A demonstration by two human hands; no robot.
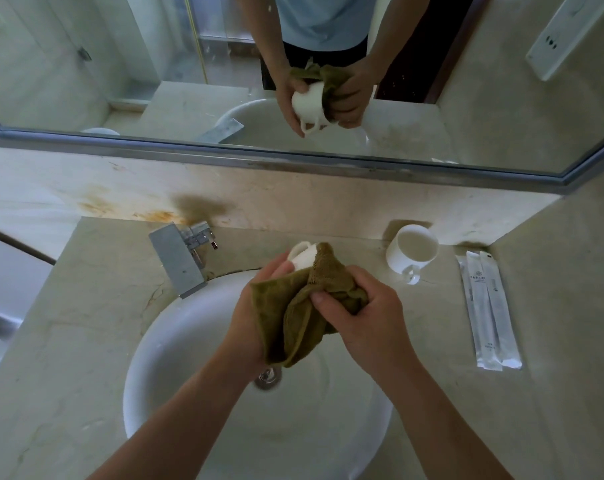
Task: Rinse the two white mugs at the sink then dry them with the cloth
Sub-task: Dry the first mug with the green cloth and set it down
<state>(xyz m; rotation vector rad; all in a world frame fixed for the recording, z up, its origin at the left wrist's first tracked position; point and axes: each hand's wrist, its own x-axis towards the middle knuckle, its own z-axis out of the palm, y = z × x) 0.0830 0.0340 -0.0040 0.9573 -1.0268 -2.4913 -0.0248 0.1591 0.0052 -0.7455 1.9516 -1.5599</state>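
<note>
Above the sink basin (176, 341), the olive cloth (293, 320) hid most of the held white mug (305, 259); the basin's near rim was cut off.

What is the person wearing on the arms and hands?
Nothing visible: the left hand and right hand have no gloves, rings or watch, and both forearms are bare, without sleeves. The mirror shows a light blue shirt.
</note>
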